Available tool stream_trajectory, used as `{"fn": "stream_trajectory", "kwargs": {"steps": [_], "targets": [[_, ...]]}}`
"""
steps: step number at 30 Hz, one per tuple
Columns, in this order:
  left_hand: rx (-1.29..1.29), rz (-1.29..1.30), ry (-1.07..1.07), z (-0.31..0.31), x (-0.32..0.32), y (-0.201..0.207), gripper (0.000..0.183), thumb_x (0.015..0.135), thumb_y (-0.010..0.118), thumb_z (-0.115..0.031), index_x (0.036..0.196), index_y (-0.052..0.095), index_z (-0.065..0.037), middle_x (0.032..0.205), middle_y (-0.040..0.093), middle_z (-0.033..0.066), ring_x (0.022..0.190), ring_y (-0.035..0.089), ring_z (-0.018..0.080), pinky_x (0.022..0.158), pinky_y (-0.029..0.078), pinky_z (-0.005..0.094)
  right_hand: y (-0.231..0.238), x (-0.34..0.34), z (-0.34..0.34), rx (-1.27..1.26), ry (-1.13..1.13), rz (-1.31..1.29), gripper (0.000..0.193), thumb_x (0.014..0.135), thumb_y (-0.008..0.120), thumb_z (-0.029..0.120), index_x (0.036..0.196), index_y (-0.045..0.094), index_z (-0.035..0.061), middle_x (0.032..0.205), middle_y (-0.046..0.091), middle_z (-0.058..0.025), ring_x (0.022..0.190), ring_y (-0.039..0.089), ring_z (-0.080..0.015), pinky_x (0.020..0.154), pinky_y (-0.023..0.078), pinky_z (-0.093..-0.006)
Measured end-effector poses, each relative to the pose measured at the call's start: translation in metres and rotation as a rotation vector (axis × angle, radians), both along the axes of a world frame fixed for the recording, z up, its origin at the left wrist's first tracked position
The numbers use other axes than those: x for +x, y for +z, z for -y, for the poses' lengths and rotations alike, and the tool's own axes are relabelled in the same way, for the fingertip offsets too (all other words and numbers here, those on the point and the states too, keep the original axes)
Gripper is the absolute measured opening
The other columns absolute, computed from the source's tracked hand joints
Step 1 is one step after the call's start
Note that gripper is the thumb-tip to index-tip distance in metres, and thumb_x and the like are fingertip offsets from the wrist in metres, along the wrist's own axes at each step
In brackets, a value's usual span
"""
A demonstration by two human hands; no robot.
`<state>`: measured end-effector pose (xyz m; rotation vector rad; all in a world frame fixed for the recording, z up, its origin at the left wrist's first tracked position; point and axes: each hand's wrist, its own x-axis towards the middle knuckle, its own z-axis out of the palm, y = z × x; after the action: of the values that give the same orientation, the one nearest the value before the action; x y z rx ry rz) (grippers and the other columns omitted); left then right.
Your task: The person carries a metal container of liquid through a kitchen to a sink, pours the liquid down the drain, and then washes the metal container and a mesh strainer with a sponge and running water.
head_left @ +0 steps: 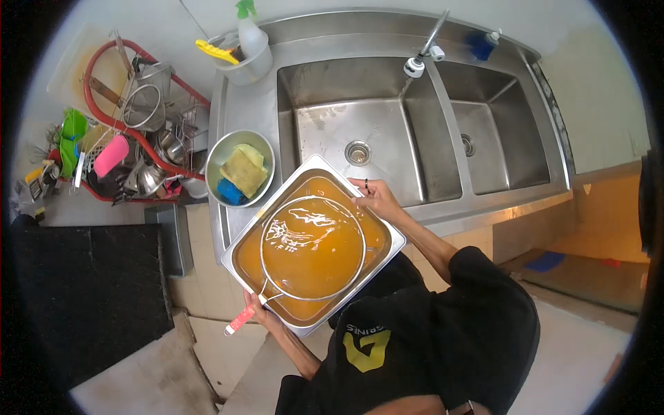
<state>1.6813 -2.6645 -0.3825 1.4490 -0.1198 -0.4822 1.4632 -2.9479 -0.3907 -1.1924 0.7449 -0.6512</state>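
l hand (263,312) & r hand (377,199) grip metal pan (317,162), orange liq (377,232) & strainer (313,245) inside, nr sink (346,124).

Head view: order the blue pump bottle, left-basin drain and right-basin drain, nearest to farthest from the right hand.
1. Left-basin drain, just beyond the right hand
2. Right-basin drain, farther right
3. Blue pump bottle, sink's back right

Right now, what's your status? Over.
Left hand, right hand: both on pan. Orange liquid inside. Strainer handle juts past pan's edge, beside left hand.
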Motion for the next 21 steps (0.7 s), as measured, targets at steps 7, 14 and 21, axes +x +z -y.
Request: {"fn": "stream_trajectory", "kwargs": {"steps": [7,14,21], "targets": [[0.023,-0.001,0.086,-0.003,0.0,-0.015,0.049,0.089,0.049,-0.02,0.13,0.042,0.007,0.118,0.054,0.016,0.105,0.054,0.0218,0.09,0.042,0.0334,0.018,0.006,0.011,0.063,0.081,-0.017,0.048,0.083,0.06,0.001,0.129,0.047,-0.0041,0.101,0.065,-0.0075,0.08,0.059,-0.0057,0.073,0.048,-0.0216],[0.123,0.026,0.136,-0.011,0.009,-0.022,0.051,0.088,0.05,-0.026,0.129,0.044,0.005,0.118,0.054,0.0147,0.106,0.053,0.023,0.092,0.04,0.0353,0.016,0.013,0.049,0.147,0.3,-0.175,0.037,0.092,0.055,0.021,0.122,0.056,-0.0013,0.072,0.06,0.0017,0.059,0.053,-0.0024,0.053,0.043,-0.0181],[0.214,0.075,0.034,0.002,0.003,-0.013,0.051,0.087,0.043,-0.034,0.127,0.045,-0.002,0.118,0.053,0.0093,0.108,0.052,0.0214,0.09,0.043,0.0358,-0.187,-0.003,0.16,-0.484,0.288,-1.0,0.031,0.076,0.066,0.016,0.102,0.064,0.0003,0.084,0.065,-0.0184,0.08,0.064,-0.0303,0.071,0.052,-0.0355]]}}
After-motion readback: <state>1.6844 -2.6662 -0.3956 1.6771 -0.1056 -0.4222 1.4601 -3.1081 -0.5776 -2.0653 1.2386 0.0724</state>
